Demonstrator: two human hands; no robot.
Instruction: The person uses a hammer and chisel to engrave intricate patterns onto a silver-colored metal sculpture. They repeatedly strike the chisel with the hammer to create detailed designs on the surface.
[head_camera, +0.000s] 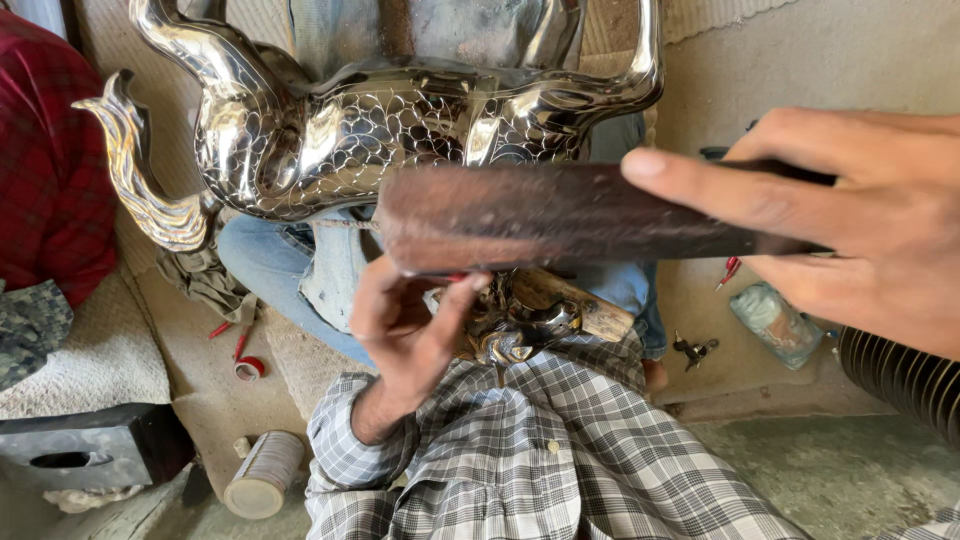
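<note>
My right hand (860, 220) grips one end of a long, flat, dark rusty file (540, 215), forefinger stretched along its top. The file runs leftward across the middle of the view. My left hand (405, 325) reaches up from my checked sleeve and pinches the file's left end from below, thumb against its lower edge. Just under the file, a small shiny metal piece (515, 328) rests against a wooden block (595, 312) on my lap. Behind, a large polished silver ornament (340, 135) with a scale pattern and curled ends stands against another person's jeans.
A person in a red plaid shirt (45, 160) sits at the left. On the floor lie a spool (262, 475), a red tape roll (248, 368), a black box (90, 450), a plastic bag (775, 322) and a small black tool (693, 349). A ribbed dark hose (905, 380) is at the right edge.
</note>
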